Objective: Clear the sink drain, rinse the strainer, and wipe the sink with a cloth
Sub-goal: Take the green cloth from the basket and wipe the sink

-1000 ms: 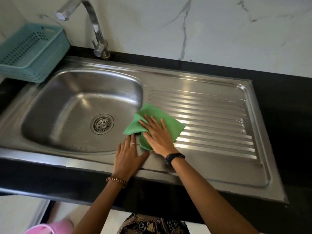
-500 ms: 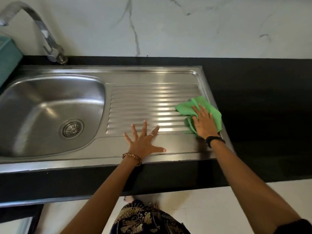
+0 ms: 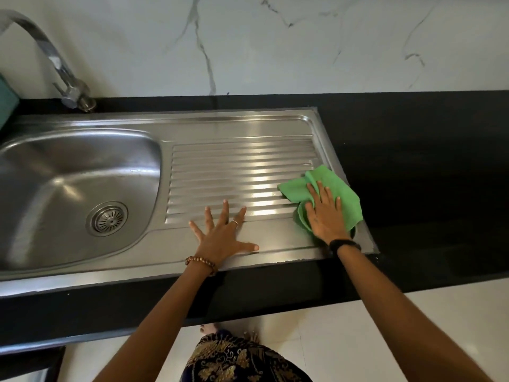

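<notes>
A stainless steel sink (image 3: 68, 172) has a round strainer (image 3: 108, 219) seated in its drain and a ribbed draining board (image 3: 237, 166) to the right. A green cloth (image 3: 334, 186) lies at the board's right end, partly over its rim. My right hand (image 3: 325, 216) presses flat on the cloth, fingers spread. My left hand (image 3: 223, 235) rests flat on the board's front edge with fingers spread wide and holds nothing.
A chrome tap (image 3: 55, 64) rises behind the basin at the back left. A teal basket edge (image 3: 7, 103) shows at the far left. Black countertop (image 3: 427, 166) extends to the right of the sink. A marble wall (image 3: 275, 42) stands behind.
My right hand has slid the cloth from the basin's edge rightward across the draining board to its right end. My left hand moved right along the front edge and spread its fingers.
</notes>
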`<state>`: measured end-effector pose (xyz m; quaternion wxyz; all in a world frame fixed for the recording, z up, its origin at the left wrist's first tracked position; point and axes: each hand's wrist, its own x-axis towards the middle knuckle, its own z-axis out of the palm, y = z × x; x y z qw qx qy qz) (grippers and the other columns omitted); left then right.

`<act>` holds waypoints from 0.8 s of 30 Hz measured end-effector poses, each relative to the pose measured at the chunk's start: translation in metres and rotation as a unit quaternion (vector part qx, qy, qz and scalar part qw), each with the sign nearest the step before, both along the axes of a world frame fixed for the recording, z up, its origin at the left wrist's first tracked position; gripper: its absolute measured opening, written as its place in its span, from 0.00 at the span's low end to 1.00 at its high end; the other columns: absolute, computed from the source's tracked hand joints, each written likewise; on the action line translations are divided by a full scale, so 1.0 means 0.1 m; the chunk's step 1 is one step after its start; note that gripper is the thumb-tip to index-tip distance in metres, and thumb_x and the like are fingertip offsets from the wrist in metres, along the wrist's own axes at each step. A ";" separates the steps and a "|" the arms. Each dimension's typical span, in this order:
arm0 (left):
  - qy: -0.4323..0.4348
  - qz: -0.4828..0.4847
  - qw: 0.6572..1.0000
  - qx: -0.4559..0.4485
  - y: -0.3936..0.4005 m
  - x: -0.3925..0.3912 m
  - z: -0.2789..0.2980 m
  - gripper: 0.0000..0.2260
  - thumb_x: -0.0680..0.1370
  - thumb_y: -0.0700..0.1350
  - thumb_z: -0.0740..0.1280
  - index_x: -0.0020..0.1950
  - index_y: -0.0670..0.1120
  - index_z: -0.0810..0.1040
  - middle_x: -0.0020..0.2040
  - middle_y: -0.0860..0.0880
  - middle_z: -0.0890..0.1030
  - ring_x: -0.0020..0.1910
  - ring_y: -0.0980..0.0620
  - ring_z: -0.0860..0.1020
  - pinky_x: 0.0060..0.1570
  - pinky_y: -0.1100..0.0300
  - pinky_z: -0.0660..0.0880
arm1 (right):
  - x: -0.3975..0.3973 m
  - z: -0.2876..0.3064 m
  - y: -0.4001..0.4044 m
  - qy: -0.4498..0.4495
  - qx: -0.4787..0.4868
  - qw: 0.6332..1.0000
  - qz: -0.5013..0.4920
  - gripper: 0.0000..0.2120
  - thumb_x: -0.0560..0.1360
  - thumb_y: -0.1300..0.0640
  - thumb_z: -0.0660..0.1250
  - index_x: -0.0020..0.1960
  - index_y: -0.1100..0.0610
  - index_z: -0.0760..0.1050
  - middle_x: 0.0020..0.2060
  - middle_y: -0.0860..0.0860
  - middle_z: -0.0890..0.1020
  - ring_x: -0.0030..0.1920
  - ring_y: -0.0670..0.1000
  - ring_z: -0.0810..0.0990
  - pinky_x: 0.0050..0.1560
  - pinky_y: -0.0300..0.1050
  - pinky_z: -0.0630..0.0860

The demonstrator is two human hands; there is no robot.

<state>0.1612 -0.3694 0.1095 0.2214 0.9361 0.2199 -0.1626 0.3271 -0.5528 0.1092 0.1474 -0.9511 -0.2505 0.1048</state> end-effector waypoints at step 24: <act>0.010 0.241 0.969 0.046 0.63 -0.92 -0.06 0.51 0.65 0.70 0.65 0.76 0.44 0.46 0.77 0.41 0.45 0.76 0.41 0.45 0.69 0.34 0.42 | -1.37 -0.10 2.13 -0.042 -0.044 0.905 0.422 0.26 0.80 0.48 0.50 0.76 0.49 0.48 0.77 0.54 0.47 0.77 0.59 0.43 0.73 0.61 0.36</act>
